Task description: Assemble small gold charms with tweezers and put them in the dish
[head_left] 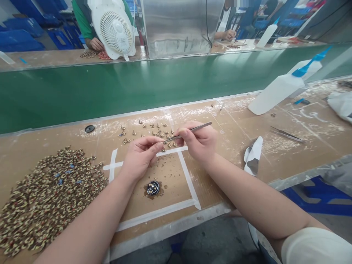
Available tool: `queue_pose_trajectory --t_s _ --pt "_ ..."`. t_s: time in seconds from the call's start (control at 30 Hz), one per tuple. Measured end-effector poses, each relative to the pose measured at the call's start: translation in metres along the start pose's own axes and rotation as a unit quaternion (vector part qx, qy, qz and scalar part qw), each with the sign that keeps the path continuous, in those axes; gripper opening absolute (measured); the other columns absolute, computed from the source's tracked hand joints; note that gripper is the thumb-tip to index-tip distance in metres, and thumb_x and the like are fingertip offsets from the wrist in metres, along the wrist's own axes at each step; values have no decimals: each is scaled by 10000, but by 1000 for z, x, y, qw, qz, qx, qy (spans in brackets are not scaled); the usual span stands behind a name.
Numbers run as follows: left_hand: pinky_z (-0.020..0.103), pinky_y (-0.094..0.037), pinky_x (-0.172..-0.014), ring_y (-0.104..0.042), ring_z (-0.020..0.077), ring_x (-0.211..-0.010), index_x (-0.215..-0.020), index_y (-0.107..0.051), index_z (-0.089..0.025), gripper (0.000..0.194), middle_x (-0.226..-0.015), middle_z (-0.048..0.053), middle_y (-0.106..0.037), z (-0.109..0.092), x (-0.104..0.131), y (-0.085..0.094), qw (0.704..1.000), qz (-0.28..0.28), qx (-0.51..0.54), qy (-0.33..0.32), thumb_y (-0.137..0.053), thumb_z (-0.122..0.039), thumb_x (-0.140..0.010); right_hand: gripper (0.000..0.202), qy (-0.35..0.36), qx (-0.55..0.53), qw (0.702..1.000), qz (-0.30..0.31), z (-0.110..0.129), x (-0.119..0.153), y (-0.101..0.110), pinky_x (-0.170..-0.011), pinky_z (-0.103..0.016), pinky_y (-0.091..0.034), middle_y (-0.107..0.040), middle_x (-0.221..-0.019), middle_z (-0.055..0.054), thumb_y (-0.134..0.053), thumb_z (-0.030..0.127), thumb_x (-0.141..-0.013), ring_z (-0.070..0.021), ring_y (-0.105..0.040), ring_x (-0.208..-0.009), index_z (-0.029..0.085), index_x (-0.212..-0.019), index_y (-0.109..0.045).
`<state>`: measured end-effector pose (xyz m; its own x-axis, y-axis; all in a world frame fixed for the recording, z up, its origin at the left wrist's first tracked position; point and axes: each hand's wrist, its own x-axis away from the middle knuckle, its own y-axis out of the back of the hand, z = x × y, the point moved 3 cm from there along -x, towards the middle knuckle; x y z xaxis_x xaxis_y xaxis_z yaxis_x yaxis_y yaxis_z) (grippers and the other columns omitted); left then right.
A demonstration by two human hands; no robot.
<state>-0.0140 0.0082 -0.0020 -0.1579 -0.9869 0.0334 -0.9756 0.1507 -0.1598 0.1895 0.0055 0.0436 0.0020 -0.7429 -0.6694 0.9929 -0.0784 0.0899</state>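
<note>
My right hand (199, 141) grips metal tweezers (189, 132) whose tips point left toward my left fingertips. My left hand (140, 156) pinches a tiny part at the tweezer tips; the part is mostly hidden by my fingers. Both hands hover over a square marked in white tape (189, 179) on the brown worktable (275, 154). Several small brown coil parts (154, 130) lie scattered just beyond my hands. A small round black piece (153, 188) sits inside the taped square, near my left wrist.
A large heap of small coil parts (46, 198) fills the table's left. A green conveyor belt (137, 88) runs behind. White squeeze bottle with blue nozzle (277, 91), spare tweezers (287, 135), a white scrap (253, 156) at right. A fan (115, 29) and other workers' hands (96, 44) beyond.
</note>
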Motion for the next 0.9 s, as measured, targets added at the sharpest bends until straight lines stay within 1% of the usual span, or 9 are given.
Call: queue_pose_trajectory --t_s 0.13,0.3,0.4,0.47,0.53,0.63,0.7,0.8,0.9 --pt "223 -343 -422 -444 71 -458 -910 -857 -245 221 -725 27 -730 -2 1 0 999 -13 -39 -27 -956 -415 -810 484 -43 11 999 -17 -2 -1 1 -496 -275 -527 -713 -605 20 -641 591 -1056 -101 -649 -486 219 -779 -780" --pt "215 -347 -436 -448 75 -468 -888 -872 -250 191 -639 4 -671 -6 2 0 996 -27 -67 -45 -953 -407 -817 349 72 18 997 17 4 -2 1 -571 -292 -545 -737 -655 2 -662 424 -1079 -120 -684 -579 215 -826 -780" --pt "206 -344 -425 -441 76 -466 -893 -877 -255 211 -615 -2 -650 -4 2 0 996 -28 -73 -40 -953 -435 -813 321 84 13 996 13 6 -2 1 -572 -290 -543 -736 -657 4 -664 376 -1082 -118 -680 -581 221 -828 -783" --pt "202 -335 -412 -438 74 -463 -905 -881 -260 224 -625 1 -657 -3 2 0 996 -27 -74 -36 -958 -445 -804 326 50 -2 999 -3 4 -1 0 -542 -274 -525 -716 -628 17 -678 377 -1077 -106 -663 -550 227 -809 -787" --pt "200 -336 -405 -434 70 -458 -946 -890 -270 236 -657 10 -682 -2 2 0 997 -19 -68 -32 -949 -456 -814 362 -10 -20 999 -26 0 0 0 -503 -264 -510 -699 -605 22 -696 437 -1062 -97 -638 -508 231 -779 -787" --pt "203 -323 -396 -403 52 -462 -1080 -890 -297 263 -833 46 -754 -2 1 -1 999 -8 -21 -33 -869 -488 -900 426 -99 -75 990 -64 -9 0 -1 -455 -259 -491 -679 -581 21 -709 530 -1037 -97 -613 -466 234 -737 -773" --pt "199 -277 -385 -360 38 -463 -1148 -875 -314 260 -965 60 -774 -3 -1 -2 999 -15 22 -42 -827 -460 -939 434 -141 -120 981 -66 -14 2 -4 -429 -250 -470 -662 -563 25 -724 551 -1021 -92 -595 -443 235 -726 -766" --pt "197 -238 -383 -334 29 -447 -1123 -850 -292 231 -983 46 -780 -6 -5 -2 996 -38 59 -58 -854 -353 -901 451 -180 -140 974 -4 -15 8 -13 -407 -244 -451 -654 -543 27 -731 583 -1004 -89 -572 -415 232 -722 -763" --pt "200 -277 -406 -381 33 -436 -1152 -774 -298 293 -968 24 -797 -9 -7 -2 993 -51 75 -77 -872 -308 -876 442 -141 -119 972 143 -9 17 -27 -437 -243 -466 -670 -546 20 -726 557 -1014 -94 -595 -439 219 -733 -774"
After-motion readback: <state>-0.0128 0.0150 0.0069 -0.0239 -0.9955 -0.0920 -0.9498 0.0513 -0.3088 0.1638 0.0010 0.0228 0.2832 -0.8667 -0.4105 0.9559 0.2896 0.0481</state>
